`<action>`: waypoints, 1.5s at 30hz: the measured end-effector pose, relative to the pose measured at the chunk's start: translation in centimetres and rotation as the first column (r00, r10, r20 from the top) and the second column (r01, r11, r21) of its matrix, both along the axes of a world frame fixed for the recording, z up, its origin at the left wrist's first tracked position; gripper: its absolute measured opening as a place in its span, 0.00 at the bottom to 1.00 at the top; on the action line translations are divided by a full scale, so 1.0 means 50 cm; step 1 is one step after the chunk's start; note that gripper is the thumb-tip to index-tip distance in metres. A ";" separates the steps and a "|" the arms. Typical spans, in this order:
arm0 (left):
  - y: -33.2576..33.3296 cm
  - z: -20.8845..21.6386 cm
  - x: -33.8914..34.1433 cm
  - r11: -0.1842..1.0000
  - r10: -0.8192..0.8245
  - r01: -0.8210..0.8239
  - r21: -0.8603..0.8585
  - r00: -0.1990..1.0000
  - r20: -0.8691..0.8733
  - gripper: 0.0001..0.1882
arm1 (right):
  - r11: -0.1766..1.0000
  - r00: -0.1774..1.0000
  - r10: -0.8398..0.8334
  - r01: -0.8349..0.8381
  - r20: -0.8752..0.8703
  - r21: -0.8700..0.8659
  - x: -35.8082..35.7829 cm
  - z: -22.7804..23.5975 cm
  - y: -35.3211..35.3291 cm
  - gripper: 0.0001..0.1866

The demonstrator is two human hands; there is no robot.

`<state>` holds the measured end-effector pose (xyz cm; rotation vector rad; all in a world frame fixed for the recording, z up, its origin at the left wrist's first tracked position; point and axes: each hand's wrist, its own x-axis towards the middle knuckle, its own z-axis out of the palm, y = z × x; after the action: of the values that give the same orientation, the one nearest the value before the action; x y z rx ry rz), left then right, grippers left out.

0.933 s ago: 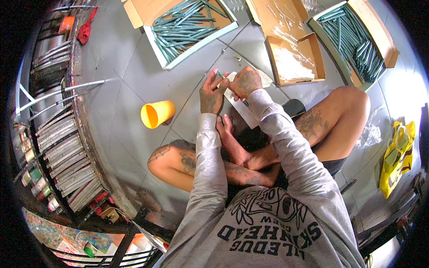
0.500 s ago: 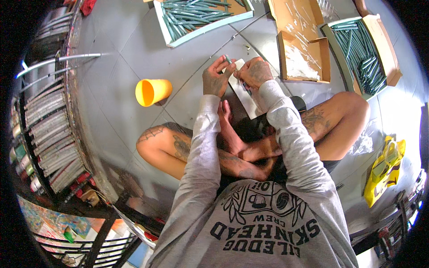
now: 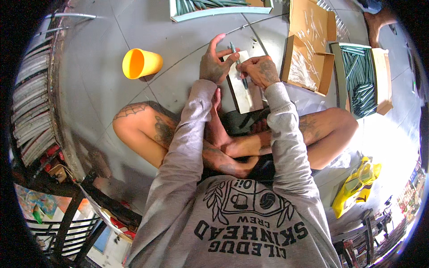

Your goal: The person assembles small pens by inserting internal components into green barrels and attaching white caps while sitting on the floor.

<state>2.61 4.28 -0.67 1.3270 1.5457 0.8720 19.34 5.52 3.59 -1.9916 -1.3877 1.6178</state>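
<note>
Over my crossed legs I hold a slim teal pen with a dark lower end. My left hand steadies its upper part between thumb and bent fingers, the index finger stretched up and away. Lower down, my right hand pinches the pen between thumb and fingertips, hiding part of its barrel. Beneath the hands a pale rectangular board lies tilted by my feet, and the pen's dark end shows against it.
A yellow cup lies on its side at left. Ahead is a pale box of teal pen barrels; another box of them stands at right. Between them, an open cardboard box holds thin white sticks. A yellow bag lies at lower right.
The view has shifted. My left index finger has lifted away, and more of the pen shows between my hands, including its dark lower end. A bare foot shows at upper right.
</note>
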 end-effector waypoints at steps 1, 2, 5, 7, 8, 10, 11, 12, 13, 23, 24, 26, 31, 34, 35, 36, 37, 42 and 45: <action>0.002 0.004 0.000 1.000 -0.004 0.004 -0.009 1.000 -0.020 0.43 | 1.000 1.000 -0.004 0.004 -0.019 -0.002 0.003 -0.003 -0.001 0.11; 0.003 0.010 -0.001 1.000 -0.009 0.008 -0.016 0.999 -0.043 0.43 | 1.000 0.999 -0.009 0.009 -0.040 -0.003 0.003 -0.006 -0.003 0.11; 0.000 0.002 0.003 1.000 0.021 -0.021 0.015 1.000 0.010 0.39 | 0.999 0.998 -0.032 0.031 -0.053 -0.028 0.004 -0.005 -0.006 0.12; -0.005 -0.002 0.003 0.999 0.043 -0.044 0.022 0.996 0.073 0.34 | 0.999 0.997 -0.047 0.046 -0.062 -0.017 0.000 -0.003 -0.010 0.11; -0.004 0.003 0.005 0.999 0.043 -0.044 0.011 0.994 0.103 0.30 | 0.998 0.996 -0.056 0.057 -0.073 0.008 -0.003 -0.006 -0.013 0.11; -0.003 0.010 0.008 0.999 0.033 -0.031 -0.023 0.995 0.091 0.24 | 0.997 0.995 -0.065 0.068 -0.077 0.030 -0.003 -0.009 -0.016 0.10; -0.002 0.014 0.009 0.999 0.022 -0.020 -0.045 0.999 0.049 0.21 | 0.997 0.995 -0.065 0.067 -0.071 0.030 -0.003 -0.009 -0.016 0.10; -0.001 0.019 0.011 0.998 0.009 -0.009 -0.068 1.000 0.007 0.18 | 0.997 0.996 -0.064 0.066 -0.065 0.029 -0.002 -0.011 -0.016 0.09; -0.001 0.025 0.012 0.998 0.005 -0.006 -0.062 1.000 -0.006 0.16 | 0.996 0.994 -0.077 0.080 -0.081 0.031 -0.001 -0.017 -0.017 0.09; -0.005 0.031 0.014 0.996 0.027 -0.026 -0.079 1.000 0.005 0.13 | 0.998 0.996 -0.062 0.063 -0.066 0.023 -0.001 -0.004 -0.021 0.09; -0.006 0.027 0.013 0.996 0.025 -0.024 -0.084 1.000 0.008 0.13 | 0.998 0.996 -0.056 0.057 -0.067 0.024 0.000 -0.005 -0.022 0.09; -0.005 0.016 0.013 0.999 0.020 -0.020 -0.036 1.000 0.008 0.13 | 0.999 0.995 -0.052 0.052 -0.083 -0.004 0.002 0.002 -0.022 0.09; -0.006 0.022 0.017 1.000 -0.001 0.001 0.007 1.000 -0.025 0.14 | 0.998 0.992 -0.055 0.056 -0.109 0.005 0.009 -0.010 -0.027 0.08; -0.009 0.011 0.011 0.999 -0.004 0.004 0.036 1.000 -0.008 0.14 | 0.999 0.993 -0.044 0.043 -0.106 -0.012 0.009 -0.009 -0.029 0.08; -0.008 0.010 0.010 1.000 -0.009 0.009 0.024 1.000 -0.017 0.14 | 0.999 0.992 -0.049 0.048 -0.114 -0.012 0.009 -0.012 -0.029 0.08; -0.008 0.011 0.009 1.000 -0.013 0.014 0.013 1.000 -0.026 0.14 | 0.999 0.991 -0.054 0.053 -0.122 -0.012 0.009 -0.013 -0.030 0.08; -0.009 0.013 0.004 0.999 -0.036 0.036 -0.008 0.998 -0.051 0.15 | 0.999 0.995 -0.037 0.036 -0.095 -0.009 0.009 -0.012 -0.029 0.09; -0.013 0.059 -0.003 0.989 -0.105 0.096 -0.109 0.991 -0.080 0.18 | 1.000 0.994 -0.017 0.017 -0.104 -0.003 0.016 -0.015 -0.022 0.09; -0.014 0.065 -0.001 0.986 -0.111 0.101 -0.131 0.991 -0.070 0.18 | 0.992 0.990 0.116 -0.112 -0.080 0.051 0.027 -0.028 -0.014 0.09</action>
<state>2.55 3.60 2.60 1.3501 1.5482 0.6518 20.67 4.82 2.20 -1.8280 -1.5189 1.6791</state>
